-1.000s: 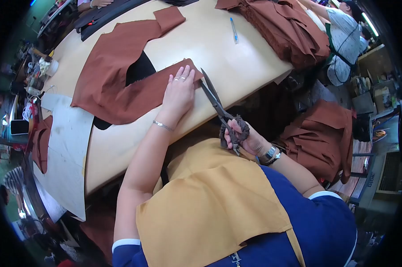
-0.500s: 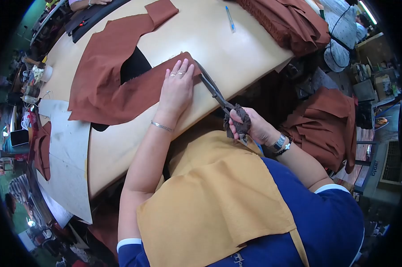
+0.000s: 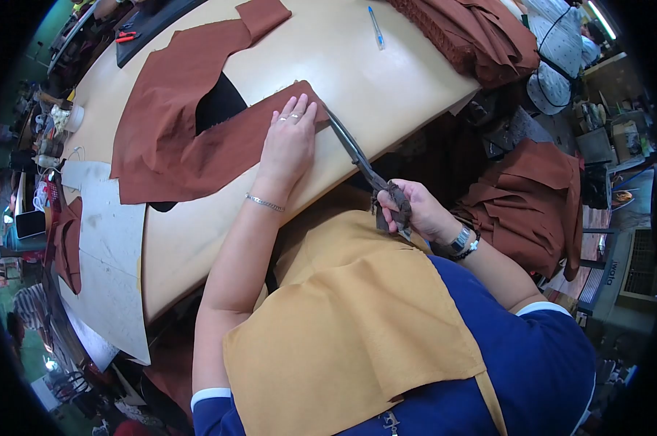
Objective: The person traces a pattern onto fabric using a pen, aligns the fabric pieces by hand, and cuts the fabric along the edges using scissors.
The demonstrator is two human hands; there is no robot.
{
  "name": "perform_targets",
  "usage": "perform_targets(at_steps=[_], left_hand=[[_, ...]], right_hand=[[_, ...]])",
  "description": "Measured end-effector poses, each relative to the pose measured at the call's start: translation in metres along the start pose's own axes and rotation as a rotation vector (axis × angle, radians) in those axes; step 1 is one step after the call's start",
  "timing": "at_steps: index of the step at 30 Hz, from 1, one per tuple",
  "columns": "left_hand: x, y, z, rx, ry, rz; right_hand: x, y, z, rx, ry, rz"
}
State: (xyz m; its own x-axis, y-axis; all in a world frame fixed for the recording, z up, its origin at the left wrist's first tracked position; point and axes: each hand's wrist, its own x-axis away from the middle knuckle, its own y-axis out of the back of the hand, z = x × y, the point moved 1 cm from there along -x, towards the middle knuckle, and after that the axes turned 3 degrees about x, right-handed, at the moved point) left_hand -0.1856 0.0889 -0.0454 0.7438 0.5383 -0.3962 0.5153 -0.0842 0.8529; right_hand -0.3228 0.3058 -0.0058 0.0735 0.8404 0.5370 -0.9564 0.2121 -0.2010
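My left hand (image 3: 290,142) lies flat on the end of a reddish-brown fabric piece (image 3: 168,109), its fingers stretched out near the fabric's upper right corner. My right hand (image 3: 418,211) grips the cloth-wrapped handles of large scissors (image 3: 354,149). The scissor blades point up and left, and their tips meet the fabric's right edge just beside my left fingers. Under the brown fabric a black piece (image 3: 221,107) shows through the gap and at the lower edge.
A blue pen (image 3: 376,27) lies on the table (image 3: 328,54). Brown fabric stacks sit at the upper right (image 3: 481,36) and beside the table (image 3: 525,207). A grey board (image 3: 110,254) is at the left. Red-handled pliers (image 3: 127,36) rest on a dark mat.
The scissor blades have come closer together, and my right hand has closed and shifted slightly right and down. The other person's hand at the top left has moved, uncovering more of the red-handled tool.
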Motion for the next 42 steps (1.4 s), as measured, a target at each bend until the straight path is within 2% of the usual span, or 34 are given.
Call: perform_targets(at_steps=[13,22,28,37,42], left_hand=[[-0.001,0.004,-0.003,-0.005,-0.033,0.019],[0.0,0.004,-0.004,0.003,-0.036,0.004],[0.0,0.004,-0.005,0.012,-0.04,0.012],[0.001,0.002,-0.003,0.026,-0.052,-0.01],[0.001,0.004,-0.006,0.028,-0.087,0.001]], right_hand=[[-0.024,0.0,0.011,-0.026,0.024,0.006],[-0.016,0.0,0.008,0.079,0.038,-0.005],[-0.033,0.002,0.017,-0.012,0.023,0.005],[-0.031,0.006,0.005,0.046,0.068,0.003],[-0.038,0.002,0.016,-0.052,0.045,-0.013]])
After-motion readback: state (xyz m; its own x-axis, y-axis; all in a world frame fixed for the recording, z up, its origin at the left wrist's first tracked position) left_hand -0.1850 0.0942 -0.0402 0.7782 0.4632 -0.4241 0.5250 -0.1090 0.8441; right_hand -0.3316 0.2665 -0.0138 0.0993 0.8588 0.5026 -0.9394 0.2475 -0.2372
